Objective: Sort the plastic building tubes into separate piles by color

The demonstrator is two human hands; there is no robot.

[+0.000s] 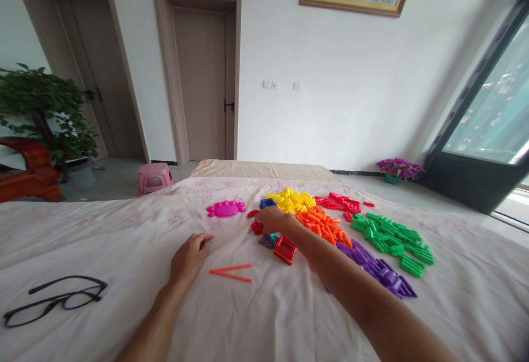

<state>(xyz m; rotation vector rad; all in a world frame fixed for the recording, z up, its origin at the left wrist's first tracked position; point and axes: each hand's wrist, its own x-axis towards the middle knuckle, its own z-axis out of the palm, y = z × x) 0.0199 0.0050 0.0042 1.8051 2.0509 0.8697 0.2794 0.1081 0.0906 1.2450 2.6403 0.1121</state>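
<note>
My left hand [191, 256] rests on the cloth with its fingers curled together; whatever they may hold is hidden. Reaching forward, my right hand [273, 219] has its fingers bent down and closed among small plastic pieces; its fingertips are partly hidden. A red curved piece [253, 214], another red piece [257, 228] and a blue frame-shaped piece [268, 203] lie around those fingers. Under the right wrist are a purple triangle [265, 242] and a stack of red square frames [285, 249]. Two orange sticks [231, 269] form a narrow V between my hands.
Piles of yellow [292, 201], orange [324, 227], red [339, 203], green [392, 238] and purple [376, 268] plastic pieces spread to the right. A magenta crab-shaped piece [225, 209] lies ahead. Glasses [58, 299] lie at left on the cloth [198, 329].
</note>
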